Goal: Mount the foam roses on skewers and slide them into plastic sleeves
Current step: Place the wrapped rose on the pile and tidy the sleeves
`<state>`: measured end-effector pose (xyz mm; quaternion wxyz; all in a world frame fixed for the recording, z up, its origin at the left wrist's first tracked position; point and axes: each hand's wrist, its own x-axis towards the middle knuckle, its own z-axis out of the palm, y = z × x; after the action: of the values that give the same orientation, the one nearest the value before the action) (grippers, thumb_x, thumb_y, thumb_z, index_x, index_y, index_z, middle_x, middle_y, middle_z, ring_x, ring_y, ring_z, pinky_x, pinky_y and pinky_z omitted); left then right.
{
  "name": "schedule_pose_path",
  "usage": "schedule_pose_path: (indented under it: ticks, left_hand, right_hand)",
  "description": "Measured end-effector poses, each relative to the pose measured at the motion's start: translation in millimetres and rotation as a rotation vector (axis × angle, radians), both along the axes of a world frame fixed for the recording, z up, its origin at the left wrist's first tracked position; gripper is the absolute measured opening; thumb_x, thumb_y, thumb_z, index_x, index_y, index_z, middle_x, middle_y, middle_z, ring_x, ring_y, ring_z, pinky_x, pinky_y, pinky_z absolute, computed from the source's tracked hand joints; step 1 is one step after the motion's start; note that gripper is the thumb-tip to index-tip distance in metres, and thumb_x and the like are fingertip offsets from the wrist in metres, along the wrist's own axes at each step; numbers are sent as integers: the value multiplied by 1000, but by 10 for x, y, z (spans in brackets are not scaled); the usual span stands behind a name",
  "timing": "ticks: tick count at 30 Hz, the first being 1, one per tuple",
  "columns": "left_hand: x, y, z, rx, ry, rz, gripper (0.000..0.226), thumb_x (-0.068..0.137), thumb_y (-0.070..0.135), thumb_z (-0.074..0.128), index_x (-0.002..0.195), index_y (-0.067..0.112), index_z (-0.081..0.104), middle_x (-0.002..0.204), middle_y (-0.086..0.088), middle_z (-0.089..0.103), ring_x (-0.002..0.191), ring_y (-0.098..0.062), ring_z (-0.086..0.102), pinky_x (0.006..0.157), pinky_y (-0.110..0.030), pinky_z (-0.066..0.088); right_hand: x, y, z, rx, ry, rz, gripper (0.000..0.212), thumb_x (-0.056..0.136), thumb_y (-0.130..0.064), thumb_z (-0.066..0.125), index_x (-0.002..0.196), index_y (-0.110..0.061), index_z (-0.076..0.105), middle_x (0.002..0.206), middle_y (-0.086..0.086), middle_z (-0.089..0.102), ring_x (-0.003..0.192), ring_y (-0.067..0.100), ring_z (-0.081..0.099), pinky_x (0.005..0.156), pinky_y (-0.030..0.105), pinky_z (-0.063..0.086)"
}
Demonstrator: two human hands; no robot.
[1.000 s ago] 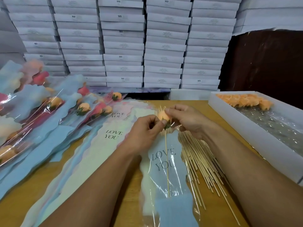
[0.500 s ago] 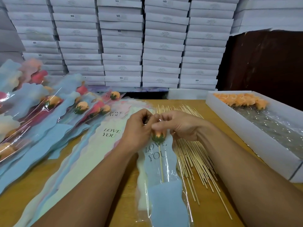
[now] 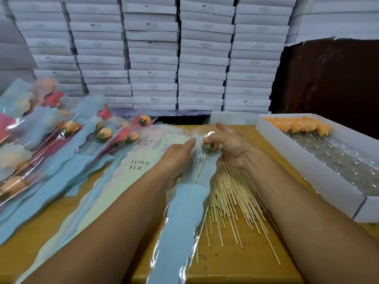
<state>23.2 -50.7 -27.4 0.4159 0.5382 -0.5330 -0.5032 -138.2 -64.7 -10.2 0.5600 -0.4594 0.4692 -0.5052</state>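
Writing: "LOVE YOU" is printed in black on the plastic sleeve (image 3: 184,203) being filled and on two of the empty sleeves (image 3: 114,181) fanned out to its left; "SGS" is legible on several of the stacked white cartons (image 3: 151,58) behind the wooden table (image 3: 225,261). Smaller print on the cartons cannot be read.

Hands: the left hand (image 3: 176,155) is laid flat, fingers straight, on the sleeve's upper left edge. The right hand (image 3: 229,144) is curled at the sleeve mouth, its fingertips pinching the orange foam rose (image 3: 207,146) through the clear film.

Rose in progress: one, mounted on one skewer (image 3: 199,171), lodged inside the sleeve just above the lettering, the stick running down behind the blue paper.

Loose skewers (image 3: 233,195): one fanned pile on the table under the right forearm, too many to be counted.

Unmounted roses (image 3: 297,125): one cluster at the far end of the white tray (image 3: 307,169), number unclear.

Finished sleeved roses (image 3: 67,130): heaped at left, overlapping; at least six heads are visible.
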Motion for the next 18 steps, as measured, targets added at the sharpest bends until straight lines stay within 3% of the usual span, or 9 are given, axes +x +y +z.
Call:
schedule_pose_path:
  ticks: [4,5,7,8,10,14,18]
  left_hand:
    - [-40,100,52,-14,-181,-65,50,97,54,53,107,6,62,66,-1,44,59,-19,47,58,-30,37]
    - [-35,127,65,2,-198,-83,53,95,54,56,110,4,62,69,-4,46,62,-22,49,58,-31,39]
    - [22,212,83,31,-219,-119,52,93,51,62,112,3,61,74,-7,52,66,-24,56,56,-31,48]
    - [67,268,89,37,-231,-137,50,93,48,64,109,0,61,71,-5,50,62,-21,54,52,-28,46]
    - [191,378,75,54,-225,-169,45,93,39,68,105,-3,63,65,-5,50,57,-18,53,52,-24,43]
    - [479,628,51,168,-115,-267,23,89,26,73,89,4,66,66,-3,68,61,-14,68,51,-23,49]
    - [584,814,-2,257,11,-321,18,81,9,78,90,0,66,65,-7,67,53,-13,63,45,-21,47]
  right_hand:
    - [-61,-29,-12,25,-66,-91,107,83,5,72,162,-25,7,97,5,58,83,26,69,69,41,58]
    - [-82,-42,-21,25,-82,-118,107,82,5,72,161,-25,6,94,6,60,86,28,70,69,42,59]
    - [-133,-82,-41,22,-122,-172,103,81,6,72,159,-23,10,80,7,69,94,33,71,85,53,56]
    - [-161,-104,-46,16,-145,-195,94,81,7,72,153,-19,18,73,7,71,94,34,71,91,55,52]
    - [-208,-145,-52,-3,-209,-244,71,80,9,72,133,-15,31,74,8,72,81,30,70,87,55,53]
    - [-258,-227,-79,-62,-230,-342,41,79,6,76,101,-11,46,64,5,73,61,19,70,77,47,57]
    - [-258,-305,-109,-70,-282,-398,57,78,1,81,121,-10,45,103,14,69,83,24,72,65,36,60]
